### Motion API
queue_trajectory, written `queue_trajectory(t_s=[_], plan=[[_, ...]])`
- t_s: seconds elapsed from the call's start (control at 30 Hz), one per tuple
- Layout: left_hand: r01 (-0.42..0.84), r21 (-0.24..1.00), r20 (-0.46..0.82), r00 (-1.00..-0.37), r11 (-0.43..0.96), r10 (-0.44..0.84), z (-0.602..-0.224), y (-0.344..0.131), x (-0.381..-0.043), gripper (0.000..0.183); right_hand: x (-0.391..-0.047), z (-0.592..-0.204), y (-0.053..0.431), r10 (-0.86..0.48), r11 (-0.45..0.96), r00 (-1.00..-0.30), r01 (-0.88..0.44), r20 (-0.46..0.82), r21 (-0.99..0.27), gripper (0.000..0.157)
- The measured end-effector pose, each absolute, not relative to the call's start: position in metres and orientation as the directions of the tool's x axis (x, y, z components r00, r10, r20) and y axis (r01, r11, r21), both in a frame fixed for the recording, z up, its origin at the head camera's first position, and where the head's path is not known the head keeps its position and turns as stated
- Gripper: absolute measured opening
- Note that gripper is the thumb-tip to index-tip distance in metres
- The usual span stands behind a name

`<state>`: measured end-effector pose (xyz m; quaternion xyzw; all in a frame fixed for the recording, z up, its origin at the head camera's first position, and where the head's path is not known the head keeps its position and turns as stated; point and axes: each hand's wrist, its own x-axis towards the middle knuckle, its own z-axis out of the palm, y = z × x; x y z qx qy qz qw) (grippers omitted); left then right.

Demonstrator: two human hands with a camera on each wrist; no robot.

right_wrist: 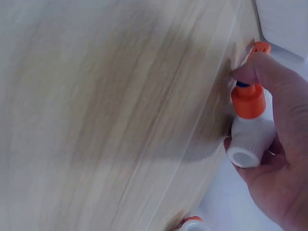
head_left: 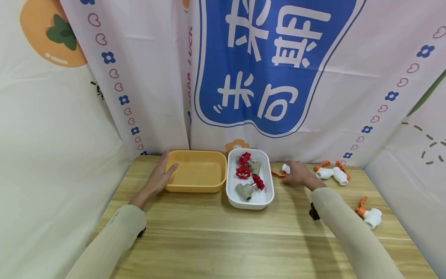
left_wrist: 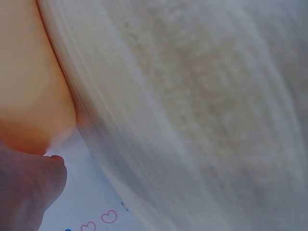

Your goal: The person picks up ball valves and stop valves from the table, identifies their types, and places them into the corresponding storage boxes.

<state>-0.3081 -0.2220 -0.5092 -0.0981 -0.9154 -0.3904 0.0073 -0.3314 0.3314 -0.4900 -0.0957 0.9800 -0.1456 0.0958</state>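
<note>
My left hand (head_left: 158,176) rests against the left end of a yellow tray (head_left: 196,188), its fingers straight and its thumb near the rim. In the left wrist view, part of that hand (left_wrist: 26,187) shows beside the yellow tray (left_wrist: 33,82). To the right of a white tray (head_left: 249,205), my right hand (head_left: 297,174) grips a white ball valve with an orange lever handle (head_left: 286,168). The right wrist view shows my thumb over the valve's orange collar and fingers around the white ball valve (right_wrist: 252,127), at the table surface.
Red-handled valves (head_left: 242,173) with grey-beige bodies lie in the white tray. Two more white ball valves (head_left: 340,176) lie right of my right hand, and another white ball valve (head_left: 373,218) is nearer the table's right edge. A printed curtain (head_left: 160,97) hangs behind the wooden table (head_left: 216,240).
</note>
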Motion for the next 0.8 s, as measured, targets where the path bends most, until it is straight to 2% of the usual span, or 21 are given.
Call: queue_trajectory(t_s=[0.53,0.67,0.8], plan=[[0.177,0.716,0.090,-0.983,0.676,0.162,-0.511,-0.221,-0.307,0.080,-0.323,-0.493,0.346,-0.172,0.952,-0.982,-0.144,-0.083,-0.268,0.075],[0.174,0.718,0.087,-0.983,0.673,0.161,-0.511,-0.221,-0.307,0.079,-0.322,-0.491,0.349,-0.146,0.958,-0.984,-0.113,-0.106,-0.264,0.069],[0.172,0.715,0.085,-0.983,0.678,0.160,-0.511,-0.223,-0.307,0.080,-0.319,-0.487,0.350,-0.130,0.965,-0.984,-0.097,-0.120,-0.244,0.057]])
